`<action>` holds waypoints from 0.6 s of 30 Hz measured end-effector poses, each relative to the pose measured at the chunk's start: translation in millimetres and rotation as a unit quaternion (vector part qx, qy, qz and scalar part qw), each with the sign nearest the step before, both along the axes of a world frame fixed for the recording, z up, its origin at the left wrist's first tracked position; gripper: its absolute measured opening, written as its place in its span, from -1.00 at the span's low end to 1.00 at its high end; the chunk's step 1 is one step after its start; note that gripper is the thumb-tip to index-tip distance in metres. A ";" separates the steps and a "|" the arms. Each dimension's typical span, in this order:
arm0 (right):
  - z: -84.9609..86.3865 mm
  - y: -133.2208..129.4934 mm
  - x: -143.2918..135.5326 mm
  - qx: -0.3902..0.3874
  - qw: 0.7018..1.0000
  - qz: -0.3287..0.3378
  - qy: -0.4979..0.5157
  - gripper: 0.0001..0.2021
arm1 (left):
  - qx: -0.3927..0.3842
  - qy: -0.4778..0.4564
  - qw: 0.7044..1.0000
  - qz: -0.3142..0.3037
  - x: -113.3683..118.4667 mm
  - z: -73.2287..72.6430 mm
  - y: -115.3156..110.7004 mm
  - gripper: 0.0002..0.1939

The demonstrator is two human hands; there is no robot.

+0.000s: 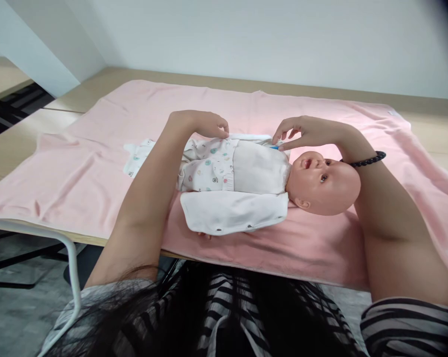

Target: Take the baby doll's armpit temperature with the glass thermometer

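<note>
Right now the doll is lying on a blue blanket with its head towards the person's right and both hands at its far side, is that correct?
Not quite: the blanket is pink, not blue, as the head view shows. The doll does lie with its head to the right, with the left hand and right hand at its far side.

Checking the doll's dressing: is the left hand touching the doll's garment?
Touching. The head view shows the left hand with its fingers pressed onto the far edge of the white garment on the doll.
</note>
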State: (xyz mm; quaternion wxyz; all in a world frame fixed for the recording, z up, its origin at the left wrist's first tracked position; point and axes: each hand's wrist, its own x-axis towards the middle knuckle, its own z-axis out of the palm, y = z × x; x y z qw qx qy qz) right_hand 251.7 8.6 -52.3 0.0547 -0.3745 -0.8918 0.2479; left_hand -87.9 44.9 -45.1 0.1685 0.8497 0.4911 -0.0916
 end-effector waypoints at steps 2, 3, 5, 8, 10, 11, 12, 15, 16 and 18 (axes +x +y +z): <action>-2.6 2.5 1.3 0.001 1.000 -0.011 -0.018 -0.58 | -0.024 0.018 0.999 0.024 3.5 5.9 -6.8 -0.46; -3.7 3.4 1.6 0.003 1.000 -0.015 -0.027 -0.59 | -0.029 0.023 0.999 0.035 5.1 8.7 -10.1 -0.47; -5.2 4.5 1.4 0.012 0.999 -0.021 -0.037 -0.60 | -0.025 0.027 0.998 0.044 7.6 13.3 -15.3 -0.48; -4.0 3.7 0.0 0.040 0.999 -0.017 -0.015 -0.61 | -0.012 0.021 0.999 0.033 8.2 17.7 -19.4 -0.46; 0.3 1.1 -0.4 0.059 0.998 -0.018 0.023 -0.64 | 0.006 0.006 1.000 0.020 7.3 20.7 -21.3 -0.46; 3.6 -1.0 -0.1 0.067 0.996 -0.022 0.046 -0.67 | 0.016 -0.004 1.000 0.013 6.8 22.8 -22.6 -0.47; 7.7 -3.6 0.6 0.075 0.994 -0.029 0.069 -0.71 | 0.025 -0.015 1.000 0.006 6.5 25.4 -24.4 -0.48; 22.6 -14.5 4.9 0.091 0.984 -0.061 0.140 -0.83 | 0.041 -0.045 0.998 -0.020 8.0 35.7 -34.0 -0.52; 27.7 -18.8 6.5 0.097 0.978 -0.073 0.167 -0.85 | 0.044 -0.054 0.997 -0.033 9.4 39.6 -38.4 -0.52; 37.1 -27.9 8.7 0.113 0.962 -0.095 0.232 -0.86 | 0.053 -0.077 0.994 -0.056 13.4 47.0 -48.2 -0.53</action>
